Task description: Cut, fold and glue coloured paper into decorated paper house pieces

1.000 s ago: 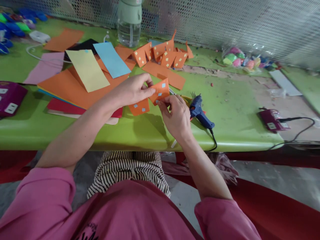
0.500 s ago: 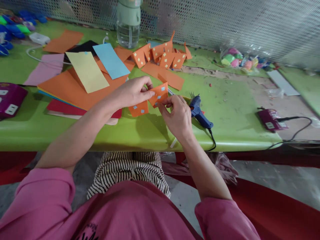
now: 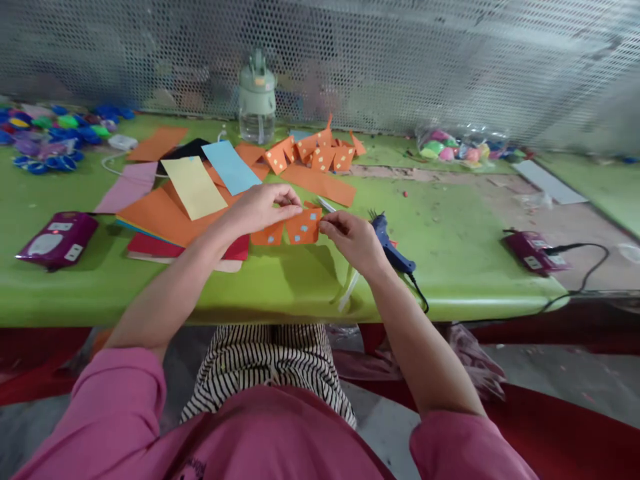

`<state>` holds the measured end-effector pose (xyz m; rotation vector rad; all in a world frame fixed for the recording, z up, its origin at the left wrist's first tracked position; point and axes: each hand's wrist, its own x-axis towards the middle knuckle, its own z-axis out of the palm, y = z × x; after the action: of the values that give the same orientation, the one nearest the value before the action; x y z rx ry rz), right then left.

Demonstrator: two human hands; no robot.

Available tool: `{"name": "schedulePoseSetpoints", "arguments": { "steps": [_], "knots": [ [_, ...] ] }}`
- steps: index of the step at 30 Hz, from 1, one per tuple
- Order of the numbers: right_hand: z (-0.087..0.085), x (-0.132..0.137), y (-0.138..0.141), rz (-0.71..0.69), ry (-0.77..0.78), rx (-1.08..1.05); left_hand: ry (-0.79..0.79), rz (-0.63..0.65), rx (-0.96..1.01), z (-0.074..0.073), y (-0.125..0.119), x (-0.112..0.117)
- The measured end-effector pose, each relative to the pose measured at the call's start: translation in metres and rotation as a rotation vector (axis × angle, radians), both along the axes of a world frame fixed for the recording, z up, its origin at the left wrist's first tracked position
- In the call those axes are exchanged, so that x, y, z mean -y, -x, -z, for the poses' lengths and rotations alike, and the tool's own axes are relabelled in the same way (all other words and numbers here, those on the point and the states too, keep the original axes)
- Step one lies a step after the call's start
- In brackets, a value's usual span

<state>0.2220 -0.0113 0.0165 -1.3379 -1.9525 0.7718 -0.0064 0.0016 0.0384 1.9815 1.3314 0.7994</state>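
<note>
Between my two hands is an orange paper cutout (image 3: pixel 306 228) dotted with small pale-blue squares. My left hand (image 3: pixel 273 204) pinches its upper left part between thumb and fingers. At the right edge, the thumb and fingertips of my right hand (image 3: pixel 350 235) are closed on the same cutout. A second section with blue squares shows below my left hand; whether it is joined to the first I cannot tell. Just right of my right hand lies a blue glue gun (image 3: pixel 393 245). Folded orange paper animal shapes (image 3: pixel 320 152) with yellow squares stand behind my hands.
Coloured sheets lie at the left, among them a yellow sheet (image 3: pixel 194 188) and a blue sheet (image 3: pixel 231 167). A water bottle (image 3: pixel 257 100) stands at the back. Purple power strips (image 3: pixel 59 239) sit left and right. A glue stick (image 3: pixel 349 292) lies near the front edge.
The view has tilted up, showing more of the mesh wall. The orange cutout, tilted before, now hangs more level, and my right hand has shifted to its right edge.
</note>
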Motion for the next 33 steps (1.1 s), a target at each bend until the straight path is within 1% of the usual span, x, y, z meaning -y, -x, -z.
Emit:
{"name": "schedulePoseSetpoints", "arguments": {
  "steps": [2,4,6,9,12,15,18,20,22,26,29,33],
  "knots": [
    [0.002,-0.008,-0.002,-0.022,0.039,-0.001,0.039,0.028,0.039,0.000,0.003,-0.002],
    [0.003,-0.015,-0.003,-0.059,0.037,-0.012,0.065,0.052,0.058,0.002,0.005,-0.003],
    [0.000,-0.020,-0.004,-0.117,0.003,-0.019,0.060,0.026,0.056,0.003,0.006,-0.003],
    [-0.008,-0.025,-0.009,-0.281,-0.071,0.068,0.052,-0.048,0.060,0.003,0.007,-0.001],
    [-0.013,-0.031,-0.016,-0.459,-0.062,0.211,0.038,-0.087,0.071,-0.001,0.013,0.002],
    [-0.010,-0.040,-0.018,-0.486,-0.038,0.253,-0.007,-0.101,0.047,-0.003,0.023,0.006],
    [-0.006,-0.052,-0.013,-0.517,-0.026,0.282,-0.045,-0.147,0.037,0.000,0.036,0.008],
    [-0.006,-0.061,-0.008,-0.516,0.022,0.309,-0.048,-0.194,0.059,0.005,0.044,0.007],
    [-0.009,-0.071,-0.005,-0.506,0.105,0.326,-0.057,-0.245,0.055,0.009,0.051,0.005],
    [-0.018,-0.088,-0.001,-0.589,0.320,0.331,-0.135,-0.338,-0.079,0.012,0.053,0.001],
    [-0.021,-0.097,0.003,-0.576,0.405,0.321,-0.179,-0.310,-0.173,0.014,0.049,0.000],
    [-0.022,-0.104,0.007,-0.626,0.544,0.288,-0.190,-0.271,-0.226,0.018,0.046,-0.001]
  ]
}}
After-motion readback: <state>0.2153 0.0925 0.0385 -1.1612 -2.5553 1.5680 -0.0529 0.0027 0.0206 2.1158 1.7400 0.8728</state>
